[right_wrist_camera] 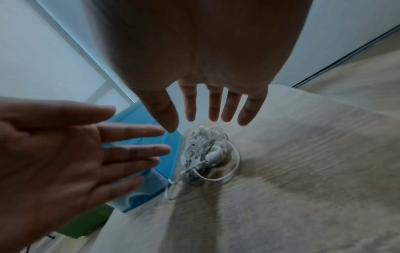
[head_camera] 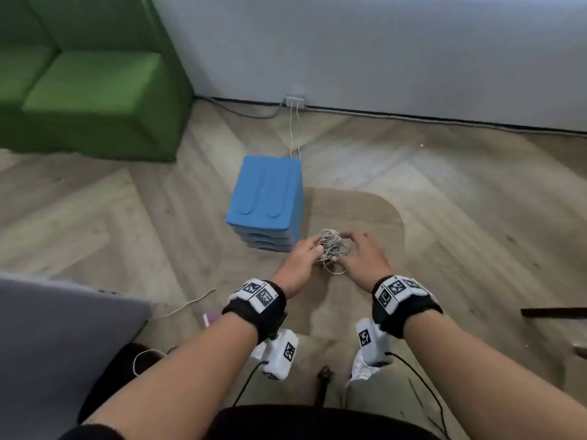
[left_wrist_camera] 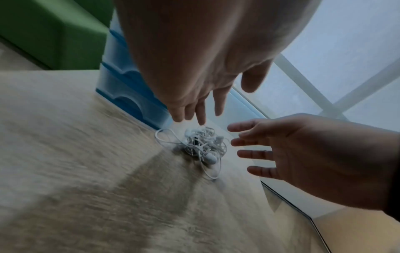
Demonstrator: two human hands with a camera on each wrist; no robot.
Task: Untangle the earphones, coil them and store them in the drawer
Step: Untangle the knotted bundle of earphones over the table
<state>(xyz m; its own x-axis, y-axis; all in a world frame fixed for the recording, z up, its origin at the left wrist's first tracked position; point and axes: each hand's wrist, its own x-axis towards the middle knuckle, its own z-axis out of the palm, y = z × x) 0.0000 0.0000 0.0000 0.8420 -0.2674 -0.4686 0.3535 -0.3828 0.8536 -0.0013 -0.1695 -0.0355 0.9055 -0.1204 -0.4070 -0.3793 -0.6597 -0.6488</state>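
A tangled ball of white earphones point(head_camera: 332, 249) point(left_wrist_camera: 201, 147) point(right_wrist_camera: 205, 152) lies on the wooden floor, just right of a blue plastic drawer unit point(head_camera: 266, 201) point(left_wrist_camera: 129, 95) point(right_wrist_camera: 149, 145) whose drawers are closed. My left hand point(head_camera: 298, 258) point(left_wrist_camera: 205, 102) hovers at the tangle's left side with straight fingers, fingertips just above the wires. My right hand point(head_camera: 362, 255) point(right_wrist_camera: 216, 109) reaches in from the right, fingers spread and straight. Neither hand holds the earphones. Loose wire loops stick out of the ball toward me.
A green sofa point(head_camera: 85, 77) stands at the back left. A white wall point(head_camera: 381, 52) with a socket point(head_camera: 294, 100) and two thin cables runs behind the drawer unit. A grey surface point(head_camera: 57, 344) sits at the near left, with another cable point(head_camera: 187, 304) on the floor.
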